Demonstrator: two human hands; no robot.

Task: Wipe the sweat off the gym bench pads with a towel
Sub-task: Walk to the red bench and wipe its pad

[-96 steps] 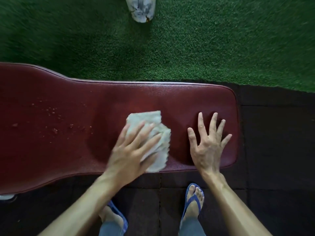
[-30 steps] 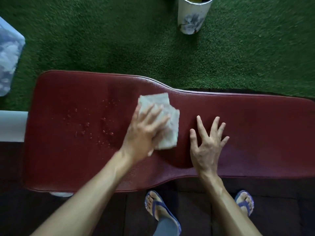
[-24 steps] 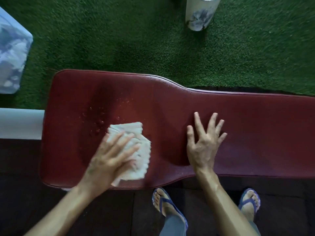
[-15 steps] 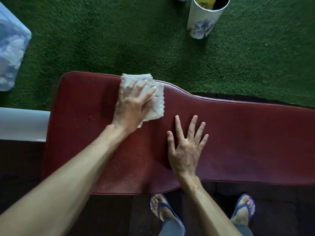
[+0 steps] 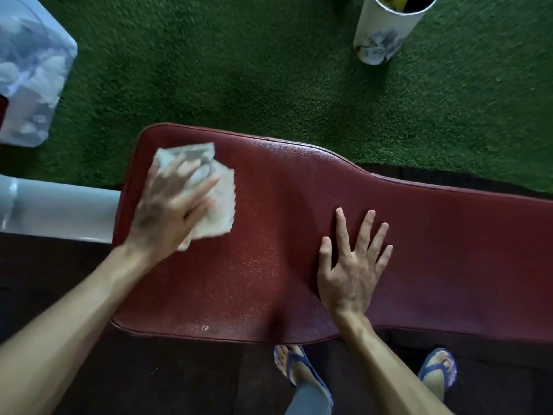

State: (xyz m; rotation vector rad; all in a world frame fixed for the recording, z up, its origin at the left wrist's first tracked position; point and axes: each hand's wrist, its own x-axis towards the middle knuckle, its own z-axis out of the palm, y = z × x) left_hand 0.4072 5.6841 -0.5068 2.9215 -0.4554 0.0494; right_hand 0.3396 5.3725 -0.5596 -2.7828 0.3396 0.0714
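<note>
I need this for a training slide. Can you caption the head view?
Left hand presses a towel on the red bench pad; right hand rests flat.

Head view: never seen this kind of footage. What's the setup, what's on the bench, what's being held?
No machine here: a person wears one camera on the head, looking down at their own two hands. The long dark red bench pad runs across the picture. The left hand presses a pale folded towel flat on the wide end of the pad; it is blurred. The right hand rests flat on the pad with fingers spread, holding nothing. Behind lies green turf with a white cylindrical container.
</note>
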